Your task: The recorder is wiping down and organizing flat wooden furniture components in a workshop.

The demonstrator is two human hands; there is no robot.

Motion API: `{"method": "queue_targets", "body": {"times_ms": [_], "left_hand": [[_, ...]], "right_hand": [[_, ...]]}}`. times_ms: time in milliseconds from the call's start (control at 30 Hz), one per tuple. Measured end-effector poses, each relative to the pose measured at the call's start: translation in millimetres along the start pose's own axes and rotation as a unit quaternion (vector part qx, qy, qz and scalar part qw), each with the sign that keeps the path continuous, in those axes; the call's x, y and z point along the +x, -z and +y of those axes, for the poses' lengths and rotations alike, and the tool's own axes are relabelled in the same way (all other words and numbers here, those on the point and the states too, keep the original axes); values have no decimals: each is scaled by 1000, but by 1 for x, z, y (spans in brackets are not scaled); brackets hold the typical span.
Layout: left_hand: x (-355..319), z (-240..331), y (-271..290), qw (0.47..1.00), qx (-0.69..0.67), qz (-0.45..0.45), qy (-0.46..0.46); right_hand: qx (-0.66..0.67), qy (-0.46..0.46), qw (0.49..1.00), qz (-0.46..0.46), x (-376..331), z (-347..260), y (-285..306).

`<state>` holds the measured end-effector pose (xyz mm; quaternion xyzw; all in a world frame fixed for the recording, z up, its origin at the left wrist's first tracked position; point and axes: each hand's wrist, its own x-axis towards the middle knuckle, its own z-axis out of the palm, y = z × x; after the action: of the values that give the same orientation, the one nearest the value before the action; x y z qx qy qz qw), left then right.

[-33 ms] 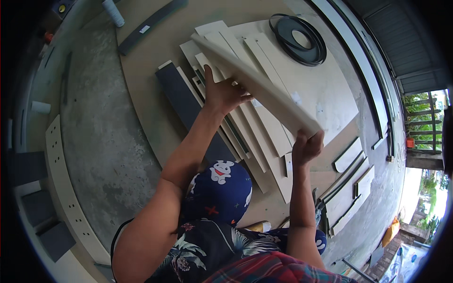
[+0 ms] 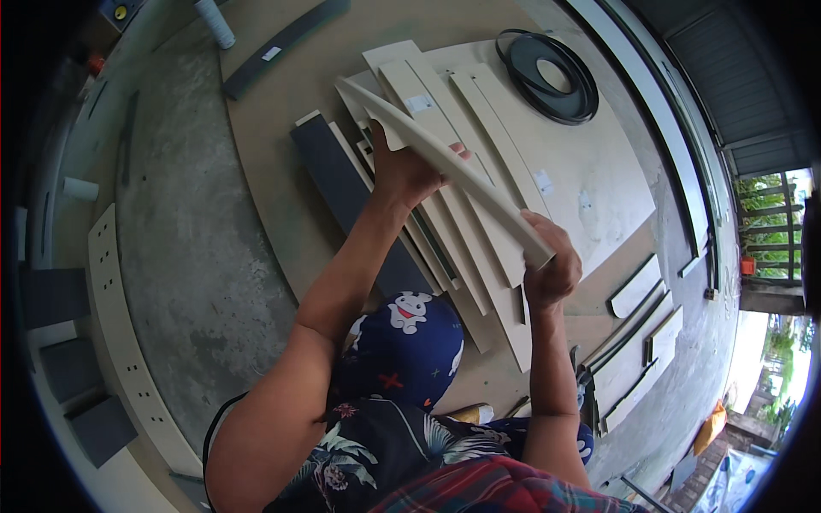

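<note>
Both my hands hold a long cream board (image 2: pixel 487 190), tilted and raised above a pile of similar boards, its narrow edge mostly toward me. My left hand (image 2: pixel 409 175) grips around its middle; some fingertips show past the far side and the thumb points up. My right hand (image 2: pixel 552 261) is closed on the near right end, fingers over the top. Under them lie the stacked cream boards (image 2: pixel 487 120), unevenly fanned out, a few with small white labels. Along the pile's left side runs a dark grey board (image 2: pixel 338 175).
Coiled black edging strip (image 2: pixel 552 81) rests on a large pale sheet (image 2: pixel 611 184) at the far right. Small offcut panels (image 2: pixel 637 359) lie at right on the concrete floor (image 2: pixel 192 214). A curved dark strip (image 2: pixel 282 50) and a white roll (image 2: pixel 214 24) are far left. My patterned knee (image 2: pixel 402 346) is close.
The held board has turned to show more of its narrow edge. My right hand has shifted its hold, with its fingers now over the top near the end. My left hand stays around the middle.
</note>
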<state>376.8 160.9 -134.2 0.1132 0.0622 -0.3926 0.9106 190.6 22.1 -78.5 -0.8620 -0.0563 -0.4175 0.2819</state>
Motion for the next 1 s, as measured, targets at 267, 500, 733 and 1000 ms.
{"method": "queue_targets", "body": {"times_ms": [267,500,733,1000], "left_hand": [[-23,60,52,718,616,-92,-311],[-31,69,47,539,754,-37,-372],[-36,42,47,781,572,-84,-236],[-6,31,69,986,75,-68,-136]], "right_hand": [[-21,71,982,-175,-6,-33,-31],[192,-276,936,-103,-66,-21,-76],[497,-574,650,-16,-92,-23,-104],[512,-601,602,123,-76,13,-87]]}}
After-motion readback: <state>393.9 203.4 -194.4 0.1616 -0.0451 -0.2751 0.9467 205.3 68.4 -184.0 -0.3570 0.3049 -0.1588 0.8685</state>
